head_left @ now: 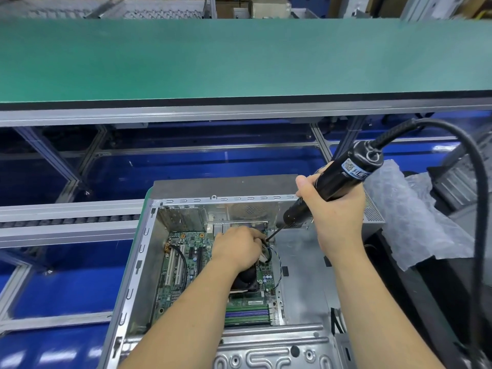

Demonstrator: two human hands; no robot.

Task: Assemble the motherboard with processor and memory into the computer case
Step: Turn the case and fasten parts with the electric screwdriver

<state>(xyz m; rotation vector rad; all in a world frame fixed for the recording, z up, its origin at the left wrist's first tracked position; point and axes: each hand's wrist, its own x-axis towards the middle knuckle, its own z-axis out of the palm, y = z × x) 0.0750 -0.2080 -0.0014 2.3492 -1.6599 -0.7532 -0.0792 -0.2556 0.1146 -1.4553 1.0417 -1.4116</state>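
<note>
Driving screw into green motherboard (186, 265): right hand (332, 209) gripping black corded electric screwdriver (338, 179), left hand (237, 249) pinching near bit; keep bit square.

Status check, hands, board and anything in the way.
Right hand grips electric screwdriver, bit at motherboard far corner. Left hand pinches there. Fan wires close by.

Blue-white label (354, 168) on black electric screwdriver (335, 179): QR-style code plus print, too blurred to read. No other legible text.
</note>
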